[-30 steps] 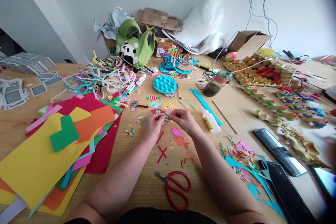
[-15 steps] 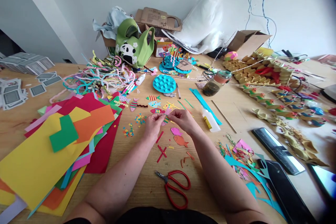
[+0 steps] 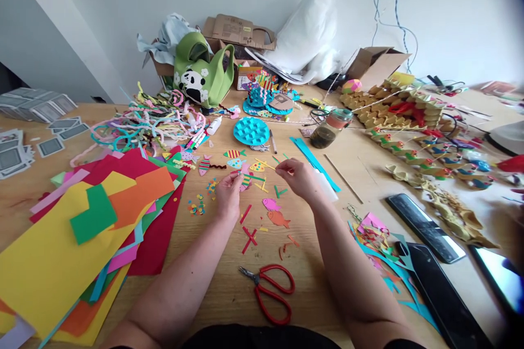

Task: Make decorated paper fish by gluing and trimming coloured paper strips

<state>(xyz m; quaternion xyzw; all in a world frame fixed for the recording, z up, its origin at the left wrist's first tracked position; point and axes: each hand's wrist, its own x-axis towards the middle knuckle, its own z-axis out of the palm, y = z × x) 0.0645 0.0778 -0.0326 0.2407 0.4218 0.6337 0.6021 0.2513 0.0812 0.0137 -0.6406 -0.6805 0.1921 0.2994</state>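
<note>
My left hand [image 3: 229,192] is closed in a pinch on a pink paper fish [image 3: 245,181] with green and yellow stripes; a long green strip [image 3: 257,178] sticks out to its right. My right hand [image 3: 295,175] is held apart from it, fingertips pinched at the end of a yellow paper strip [image 3: 267,164]; whether they grip it is unclear. Small green strips [image 3: 280,191] lie below the right hand. A pink fish [image 3: 271,204] and an orange fish [image 3: 279,218] lie nearer me. Beyond my hands are a spotted yellow fish [image 3: 256,166] and a blue fish [image 3: 236,163].
Red-handled scissors [image 3: 272,289] lie close to me. Coloured paper sheets [image 3: 53,245] are stacked at left, with paper dots [image 3: 197,205] beside them. A blue textured disc [image 3: 251,131], a glass jar [image 3: 331,128] and a glue bottle [image 3: 326,184] stand beyond. Paper scraps and phones [image 3: 426,227] lie right.
My hands were together over the striped fish and have moved apart. My right hand has gone right and slightly up, uncovering the green strip. The view has shifted slightly.
</note>
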